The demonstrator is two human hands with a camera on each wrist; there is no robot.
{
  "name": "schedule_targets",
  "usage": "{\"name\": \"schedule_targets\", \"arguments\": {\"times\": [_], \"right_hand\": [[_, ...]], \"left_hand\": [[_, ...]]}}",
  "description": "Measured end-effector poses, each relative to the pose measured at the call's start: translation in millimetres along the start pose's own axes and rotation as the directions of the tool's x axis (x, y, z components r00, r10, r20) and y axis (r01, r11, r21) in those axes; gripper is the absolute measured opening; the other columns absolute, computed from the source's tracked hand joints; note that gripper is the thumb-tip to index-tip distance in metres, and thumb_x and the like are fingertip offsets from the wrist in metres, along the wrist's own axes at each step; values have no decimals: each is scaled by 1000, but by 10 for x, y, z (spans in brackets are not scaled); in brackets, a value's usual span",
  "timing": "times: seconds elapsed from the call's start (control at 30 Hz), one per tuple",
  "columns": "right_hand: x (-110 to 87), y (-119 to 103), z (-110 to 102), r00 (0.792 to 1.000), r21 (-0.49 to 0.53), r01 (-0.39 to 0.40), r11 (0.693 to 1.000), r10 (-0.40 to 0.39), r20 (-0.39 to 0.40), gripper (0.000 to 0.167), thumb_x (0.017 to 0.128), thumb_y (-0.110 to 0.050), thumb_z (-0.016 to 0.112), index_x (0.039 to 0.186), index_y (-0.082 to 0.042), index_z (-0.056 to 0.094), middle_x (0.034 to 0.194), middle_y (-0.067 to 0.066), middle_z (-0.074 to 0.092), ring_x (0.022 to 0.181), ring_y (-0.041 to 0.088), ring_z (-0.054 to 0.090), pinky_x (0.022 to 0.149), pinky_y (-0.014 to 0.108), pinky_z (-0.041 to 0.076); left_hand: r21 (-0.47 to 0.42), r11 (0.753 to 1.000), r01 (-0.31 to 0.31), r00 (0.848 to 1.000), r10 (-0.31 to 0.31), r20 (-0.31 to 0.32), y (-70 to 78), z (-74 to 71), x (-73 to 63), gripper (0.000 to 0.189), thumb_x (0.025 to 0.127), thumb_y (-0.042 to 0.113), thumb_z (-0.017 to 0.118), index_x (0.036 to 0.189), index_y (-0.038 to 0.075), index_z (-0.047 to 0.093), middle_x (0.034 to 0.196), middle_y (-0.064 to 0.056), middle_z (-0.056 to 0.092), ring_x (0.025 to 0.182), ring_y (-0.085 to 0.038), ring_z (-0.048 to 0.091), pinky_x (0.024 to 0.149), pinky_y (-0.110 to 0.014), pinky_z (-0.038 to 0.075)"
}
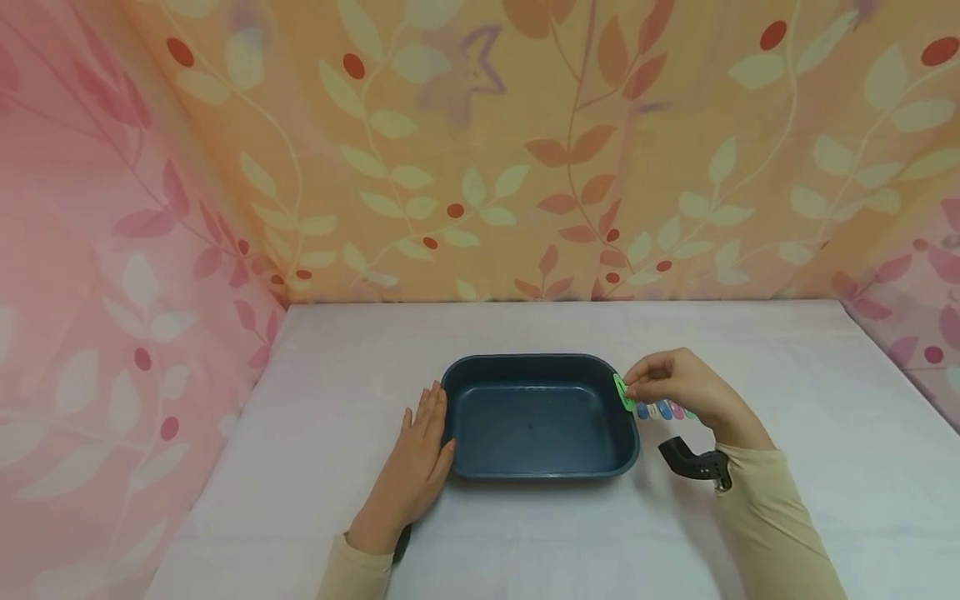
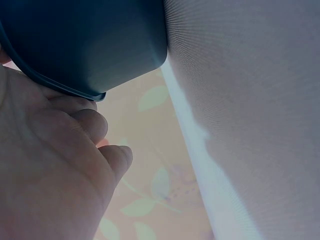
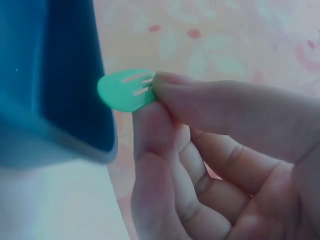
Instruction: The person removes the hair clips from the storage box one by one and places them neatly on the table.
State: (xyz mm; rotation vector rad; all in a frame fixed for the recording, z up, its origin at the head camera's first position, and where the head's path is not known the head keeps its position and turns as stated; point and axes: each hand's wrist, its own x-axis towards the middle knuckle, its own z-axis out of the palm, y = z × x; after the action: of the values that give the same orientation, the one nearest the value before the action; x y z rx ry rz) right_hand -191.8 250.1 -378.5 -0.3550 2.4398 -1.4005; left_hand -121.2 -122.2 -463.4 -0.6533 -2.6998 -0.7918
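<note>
A dark blue rectangular basin (image 1: pixel 536 429) stands on the white-covered table. My left hand (image 1: pixel 414 467) rests against its left side, fingers fairly straight along the outer wall and rim; the left wrist view shows the fingers (image 2: pixel 90 122) beside the basin's wall (image 2: pixel 125 55). At the opposite end, my right hand (image 1: pixel 693 392) pinches a green snap hair clip (image 3: pixel 125 90) between thumb and forefinger. The clip is at the basin's right rim; whether it touches the rim I cannot tell. Several small coloured clips (image 1: pixel 664 410) lie in a row under the right hand, partly hidden by it.
A black curved strap piece (image 1: pixel 693 462) sticks out from the right wrist over the table. Behind the table (image 1: pixel 375 333) hangs a yellow leaf-patterned cloth (image 1: pixel 480 167), with pink cloth (image 1: pixel 97 292) on the left side.
</note>
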Motion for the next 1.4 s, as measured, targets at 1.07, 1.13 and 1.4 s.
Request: {"name": "schedule_targets", "arguments": {"times": [1.07,1.13,1.4], "right_hand": [[-290,313,-390,989,-74,-50,996,39,-144,30,87,-14,67,104,10,64,88,7,69,77,18,65,68,28,51],[-302,340,-415,988,-65,-48,997,38,-147,29,87,-13,66,104,11,63,87,5,69,78,18,65,68,27,51],[-349,455,-510,982,-46,-68,997,59,-177,31,89,-15,65,104,12,62,82,-1,68,77,20,66,70,27,51]], "left_hand": [[11,1000,7,1000,-8,9,4,5,-15,64,95,13,52,145,-10,20,153,-23,16,140,-37,17,107,-59,18],[7,1000,11,1000,-11,13,9,-2,-13,64,95,13,52,145,-10,20,153,-23,16,141,-36,16,107,-59,17],[0,1000,14,1000,-14,17,23,-17,-2,63,95,13,52,145,-10,20,153,-23,16,142,-32,12,108,-58,17]]}}
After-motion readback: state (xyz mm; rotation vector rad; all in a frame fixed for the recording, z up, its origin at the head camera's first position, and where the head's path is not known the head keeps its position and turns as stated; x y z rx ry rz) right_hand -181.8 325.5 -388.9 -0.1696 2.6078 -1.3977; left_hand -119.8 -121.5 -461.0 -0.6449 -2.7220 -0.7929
